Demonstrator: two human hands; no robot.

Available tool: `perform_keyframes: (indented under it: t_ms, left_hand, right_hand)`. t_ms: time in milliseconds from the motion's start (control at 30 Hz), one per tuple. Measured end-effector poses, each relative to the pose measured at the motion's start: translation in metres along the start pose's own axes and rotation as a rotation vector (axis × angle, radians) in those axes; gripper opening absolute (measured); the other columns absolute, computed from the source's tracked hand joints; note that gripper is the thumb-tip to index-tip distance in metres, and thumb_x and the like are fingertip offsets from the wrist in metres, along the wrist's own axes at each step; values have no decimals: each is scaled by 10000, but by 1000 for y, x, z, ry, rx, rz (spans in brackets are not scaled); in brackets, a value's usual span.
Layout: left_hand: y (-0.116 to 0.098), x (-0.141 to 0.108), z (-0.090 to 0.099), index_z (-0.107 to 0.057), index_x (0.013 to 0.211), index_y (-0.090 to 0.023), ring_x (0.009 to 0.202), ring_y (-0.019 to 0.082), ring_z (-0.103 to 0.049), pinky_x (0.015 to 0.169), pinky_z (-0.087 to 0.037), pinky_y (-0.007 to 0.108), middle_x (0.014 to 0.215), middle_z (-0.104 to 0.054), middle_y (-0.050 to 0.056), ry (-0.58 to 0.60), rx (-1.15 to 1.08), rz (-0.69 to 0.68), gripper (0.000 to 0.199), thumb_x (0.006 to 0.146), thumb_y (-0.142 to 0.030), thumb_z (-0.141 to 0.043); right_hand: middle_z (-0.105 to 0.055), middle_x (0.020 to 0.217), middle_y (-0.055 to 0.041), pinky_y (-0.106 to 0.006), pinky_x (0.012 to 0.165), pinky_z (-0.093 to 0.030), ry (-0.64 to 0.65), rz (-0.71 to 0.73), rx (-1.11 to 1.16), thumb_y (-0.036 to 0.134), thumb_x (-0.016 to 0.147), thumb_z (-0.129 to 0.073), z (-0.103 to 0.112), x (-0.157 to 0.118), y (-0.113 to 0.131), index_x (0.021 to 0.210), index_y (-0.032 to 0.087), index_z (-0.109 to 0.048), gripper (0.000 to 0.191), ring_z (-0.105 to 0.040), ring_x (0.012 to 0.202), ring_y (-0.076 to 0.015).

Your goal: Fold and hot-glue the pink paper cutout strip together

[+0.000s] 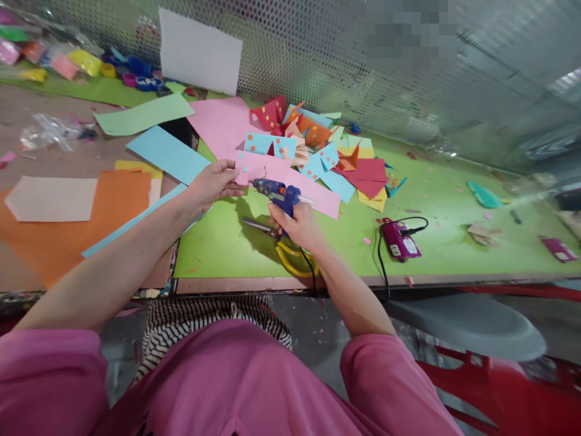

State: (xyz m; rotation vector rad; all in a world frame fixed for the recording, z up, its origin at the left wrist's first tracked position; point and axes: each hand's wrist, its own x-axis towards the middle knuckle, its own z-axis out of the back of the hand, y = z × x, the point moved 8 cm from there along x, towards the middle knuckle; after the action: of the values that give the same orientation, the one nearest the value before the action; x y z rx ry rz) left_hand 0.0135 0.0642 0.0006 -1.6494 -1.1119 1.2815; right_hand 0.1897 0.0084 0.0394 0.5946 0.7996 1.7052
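My left hand [216, 183] pinches the left end of a pink paper piece [275, 165] that carries small blue squares. In my right hand [297, 223] is a blue glue gun [275, 192], its nozzle pointing left at the pink paper near my left fingers. A clear glue stick [307, 200] sticks out of the gun's back. Scissors with yellow handles [290, 259] lie on the green surface below the gun, partly under my right hand. Beyond the pink paper are a blue strip with orange squares [254, 143] and several folded red and orange papers [318, 132].
Left lie blue sheets [166, 151], an orange sheet [120, 200] and a pale sheet [59, 198]. A purple power box [401, 241] with a black cable sits right. A perforated metal panel [308, 66] stands behind, a grey stool [472, 327] below right.
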Motion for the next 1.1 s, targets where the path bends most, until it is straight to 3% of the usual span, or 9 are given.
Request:
perform_keyframes:
  t_ms: [367, 700, 1100]
  left_hand:
    - [1, 1, 1, -601, 976, -163, 763, 130, -765, 670, -616, 187, 888, -756, 50, 9, 3, -9, 61, 930, -132, -575]
    - [-1, 1, -1, -606, 985, -158, 691, 103, -739, 634, -599, 173, 862, -746, 40, 16, 1, -14, 64, 935, -124, -584]
    - [1, 2, 0, -616, 1011, -158, 761, 129, -760, 675, -613, 198, 907, -767, 61, 17, 6, -23, 89, 930, -140, -584]
  right_hand:
    - [-653, 653, -45, -296, 582, -478, 3, -31, -17, 716, 895, -502, -1, -1, -3, 710, 219, -554, 533, -604, 621, -153]
    - [-653, 658, -49, -301, 577, -477, -12, -19, -2, 699, 898, -507, 1, -1, -1, 700, 216, -558, 524, -603, 614, -155]
    - [-641, 657, -39, -310, 591, -483, -25, -5, -14, 788, 872, -488, 0, -1, -1, 758, 220, -577, 586, -612, 651, -171]
